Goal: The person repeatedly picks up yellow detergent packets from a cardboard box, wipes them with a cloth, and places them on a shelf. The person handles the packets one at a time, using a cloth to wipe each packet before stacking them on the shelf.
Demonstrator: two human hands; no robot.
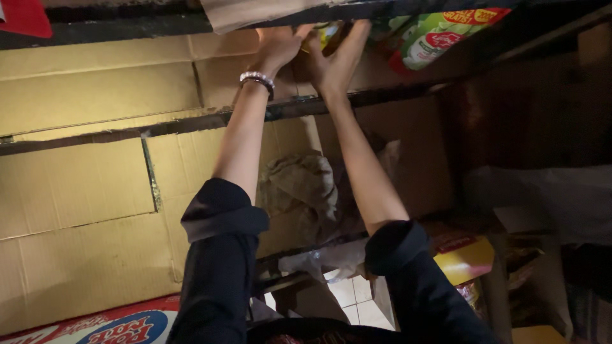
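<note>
Both hands reach up to a high shelf (159, 22). The left hand (277, 44) and right hand (338, 60) clasp a yellow-green packet (326, 33) between them, half hidden. It is probably light, soft and crinkly; best held by both sides.

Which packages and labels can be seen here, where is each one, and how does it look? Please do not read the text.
Green and red pouch: upper shelf, right of the right hand.
Yellow packet: between both hands, mostly hidden.
Yellow box with red label: low right.
Red, white and blue carton: bottom left.
Plain brown cartons: stacked at left.
</note>
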